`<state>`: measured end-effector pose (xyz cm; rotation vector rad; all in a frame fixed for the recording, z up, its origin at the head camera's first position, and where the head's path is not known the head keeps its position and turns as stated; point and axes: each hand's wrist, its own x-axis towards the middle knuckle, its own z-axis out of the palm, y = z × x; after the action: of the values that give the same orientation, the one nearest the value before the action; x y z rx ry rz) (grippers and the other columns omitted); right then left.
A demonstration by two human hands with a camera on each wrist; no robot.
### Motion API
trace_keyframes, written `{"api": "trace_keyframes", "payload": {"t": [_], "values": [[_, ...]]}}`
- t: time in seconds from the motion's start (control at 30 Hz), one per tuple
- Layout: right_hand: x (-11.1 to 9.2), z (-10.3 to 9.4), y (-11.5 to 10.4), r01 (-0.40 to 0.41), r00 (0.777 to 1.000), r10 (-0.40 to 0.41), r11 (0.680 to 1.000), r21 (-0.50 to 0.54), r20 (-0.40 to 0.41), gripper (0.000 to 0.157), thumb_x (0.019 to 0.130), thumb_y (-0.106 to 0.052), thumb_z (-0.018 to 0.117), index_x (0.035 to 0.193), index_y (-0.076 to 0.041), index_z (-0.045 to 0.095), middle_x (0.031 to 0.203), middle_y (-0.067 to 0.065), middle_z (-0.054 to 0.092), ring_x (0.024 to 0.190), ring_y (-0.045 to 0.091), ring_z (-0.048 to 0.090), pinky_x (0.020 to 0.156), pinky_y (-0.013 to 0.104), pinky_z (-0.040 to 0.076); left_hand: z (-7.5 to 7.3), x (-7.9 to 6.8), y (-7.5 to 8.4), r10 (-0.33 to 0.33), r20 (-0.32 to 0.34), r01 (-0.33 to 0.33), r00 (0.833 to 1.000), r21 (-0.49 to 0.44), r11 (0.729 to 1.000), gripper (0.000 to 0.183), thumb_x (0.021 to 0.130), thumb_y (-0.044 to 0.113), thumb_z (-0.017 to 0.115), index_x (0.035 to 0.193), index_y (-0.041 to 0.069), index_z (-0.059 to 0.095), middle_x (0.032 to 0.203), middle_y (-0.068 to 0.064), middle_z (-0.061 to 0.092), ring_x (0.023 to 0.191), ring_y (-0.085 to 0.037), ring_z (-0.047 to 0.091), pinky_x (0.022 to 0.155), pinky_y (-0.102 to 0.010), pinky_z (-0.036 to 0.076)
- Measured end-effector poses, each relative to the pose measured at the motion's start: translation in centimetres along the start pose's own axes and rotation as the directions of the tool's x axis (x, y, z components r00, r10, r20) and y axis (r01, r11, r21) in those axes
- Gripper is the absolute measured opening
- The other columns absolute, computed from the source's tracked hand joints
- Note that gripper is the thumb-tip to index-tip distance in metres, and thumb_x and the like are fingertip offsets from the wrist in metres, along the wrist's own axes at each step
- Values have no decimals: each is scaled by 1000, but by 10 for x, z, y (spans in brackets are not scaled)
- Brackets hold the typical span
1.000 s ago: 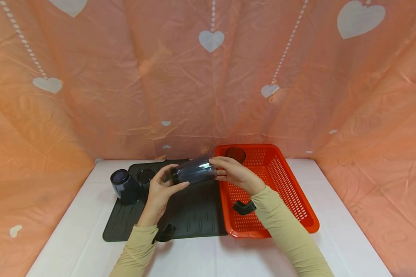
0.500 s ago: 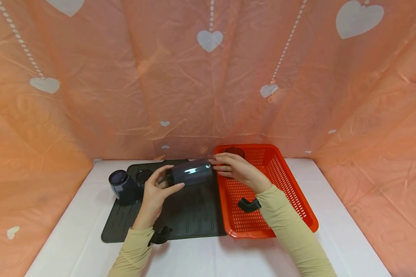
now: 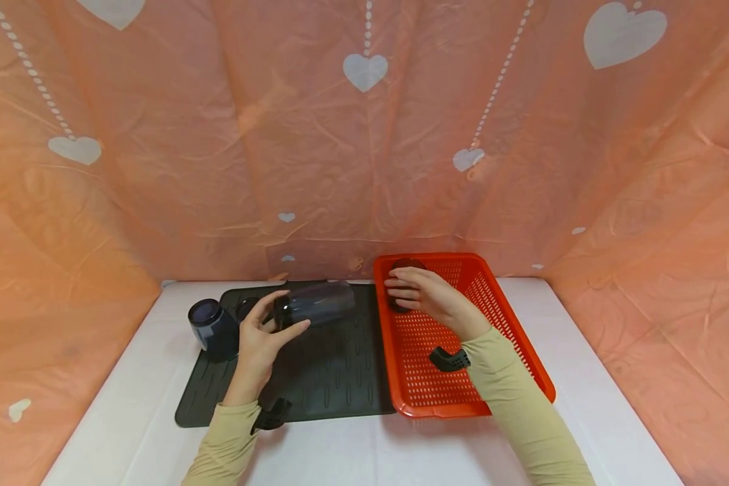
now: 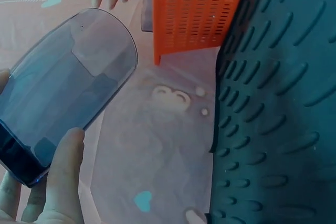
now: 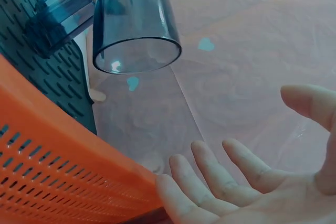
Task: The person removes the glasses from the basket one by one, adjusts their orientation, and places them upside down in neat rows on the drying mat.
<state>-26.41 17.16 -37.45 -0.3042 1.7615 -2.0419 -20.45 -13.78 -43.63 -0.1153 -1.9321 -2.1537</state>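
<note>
My left hand (image 3: 258,344) grips a blue-tinted clear drinking glass (image 3: 323,303) near its thick base, thumb on one side and fingers on the other. The glass tilts almost onto its side above the dark ridged drying mat (image 3: 340,385), mouth to the right. The right wrist view looks at the mouth of this held glass (image 5: 136,24). Apart from it, my right hand (image 3: 431,297) is over the red basket (image 3: 516,337), fingers extended and holding nothing. Behind those fingers, a dark glass (image 3: 408,262) in the basket is partly hidden.
On the mat's left side stands an upside-down dark glass (image 3: 214,331). Another dark glass (image 3: 246,308) beside it is partly covered by my left hand. Mat and basket sit side by side on a white tablecloth (image 3: 340,452), with a pink heart-print curtain (image 3: 316,169) behind.
My right hand has let go of the glass's mouth end and moved right over the basket. My left hand has carried the glass a little to the left.
</note>
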Motion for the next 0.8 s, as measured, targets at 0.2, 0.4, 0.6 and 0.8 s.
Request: {"api": "trace_keyframes", "payload": {"t": [0.2, 0.4, 0.6, 0.8], "values": [[-2, -3, 0, -6, 1000, 6, 1000, -4, -4, 56, 102, -24, 48, 142, 10, 30, 143, 29, 37, 133, 43, 34, 108, 49, 31, -4, -1, -2, -9, 11, 9, 1000, -13, 1000, 68, 70, -4, 83, 131, 8, 55, 118, -10, 53, 90, -26, 63, 72, -30, 55], [-4, -6, 0, 0, 1000, 0, 1000, 0, -14, 54, 102, -25, 46, 142, 9, 31, 143, 29, 37, 133, 43, 34, 108, 49, 31, -6, -1, -4, -5, 5, 5, 1000, -16, 1000, 69, 69, -4, 83, 131, 7, 56, 118, -10, 54, 95, -27, 63, 73, -30, 56], [-6, -10, 0, 6, 999, -6, 1000, 14, -39, 53, 102, -23, 44, 142, 10, 31, 141, 29, 39, 130, 44, 37, 107, 49, 32, -9, -2, -6, 2, -10, -2, 1000, 17, 1000, 70, 69, -5, 83, 132, 9, 54, 121, -8, 54, 96, -25, 62, 74, -28, 55], [-9, -17, 3, 28, 999, -26, 999, 47, -45, 51, 102, -24, 46, 139, 9, 35, 144, 30, 34, 132, 43, 35, 108, 51, 30, -11, -3, -8, 10, -20, -10, 1000, -9, 1000, 72, 68, -10, 81, 129, 7, 47, 119, -9, 54, 94, -21, 62, 73, -28, 55]]}}
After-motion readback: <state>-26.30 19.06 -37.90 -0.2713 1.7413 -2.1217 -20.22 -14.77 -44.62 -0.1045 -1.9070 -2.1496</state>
